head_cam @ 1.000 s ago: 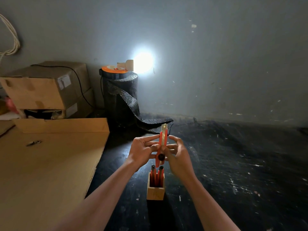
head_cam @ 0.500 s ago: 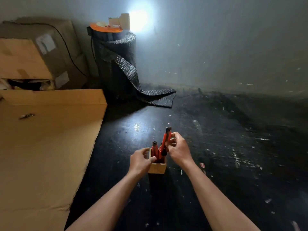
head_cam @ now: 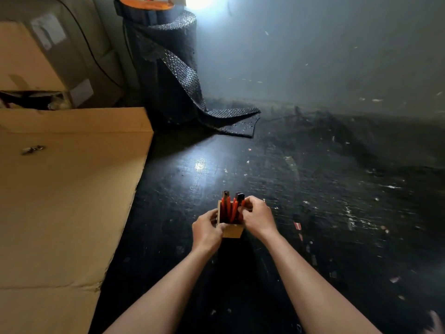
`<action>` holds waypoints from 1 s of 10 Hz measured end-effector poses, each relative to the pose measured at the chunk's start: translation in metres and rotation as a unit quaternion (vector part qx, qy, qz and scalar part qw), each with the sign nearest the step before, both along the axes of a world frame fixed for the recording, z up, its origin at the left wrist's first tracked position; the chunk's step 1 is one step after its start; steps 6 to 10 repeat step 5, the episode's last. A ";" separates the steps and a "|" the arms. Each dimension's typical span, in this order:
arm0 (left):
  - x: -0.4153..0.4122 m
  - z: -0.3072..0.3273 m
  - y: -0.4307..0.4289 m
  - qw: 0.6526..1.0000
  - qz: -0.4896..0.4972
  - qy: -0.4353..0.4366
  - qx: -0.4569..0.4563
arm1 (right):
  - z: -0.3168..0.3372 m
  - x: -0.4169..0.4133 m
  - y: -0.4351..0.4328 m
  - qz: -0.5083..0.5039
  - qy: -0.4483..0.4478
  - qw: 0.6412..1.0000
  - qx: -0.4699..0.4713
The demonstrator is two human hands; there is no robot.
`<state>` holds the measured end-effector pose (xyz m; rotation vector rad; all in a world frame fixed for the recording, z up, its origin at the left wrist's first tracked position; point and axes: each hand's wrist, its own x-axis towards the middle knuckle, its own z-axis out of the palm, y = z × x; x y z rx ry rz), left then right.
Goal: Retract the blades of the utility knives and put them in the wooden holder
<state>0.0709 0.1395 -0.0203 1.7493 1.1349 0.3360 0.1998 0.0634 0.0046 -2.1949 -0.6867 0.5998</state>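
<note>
A small wooden holder [head_cam: 232,231] stands on the dark floor in front of me. Several red utility knives with black ends stand upright inside it; the left one [head_cam: 225,204] is free of my fingers. My left hand [head_cam: 207,230] grips the holder's left wall. My right hand [head_cam: 257,217] is closed around the rightmost red knife [head_cam: 238,201], which sits low in the holder with its black end sticking up. The knife's lower part is hidden inside the holder.
A large flat cardboard sheet [head_cam: 60,201] lies on the left with a small metal piece [head_cam: 32,149] on it. Cardboard boxes [head_cam: 36,59] are stacked at the back left. A black bubble-wrap roll [head_cam: 166,73] stands against the grey wall. Scraps litter the floor on the right.
My right hand has lowered the red knife from above the holder down into it. My left hand moved from the knife to the holder's side. The view tilted down.
</note>
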 end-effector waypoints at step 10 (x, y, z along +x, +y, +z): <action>-0.062 0.004 -0.026 0.999 0.008 -0.012 -0.034 | 0.128 0.012 -0.055 0.062 -0.018 0.986 0.156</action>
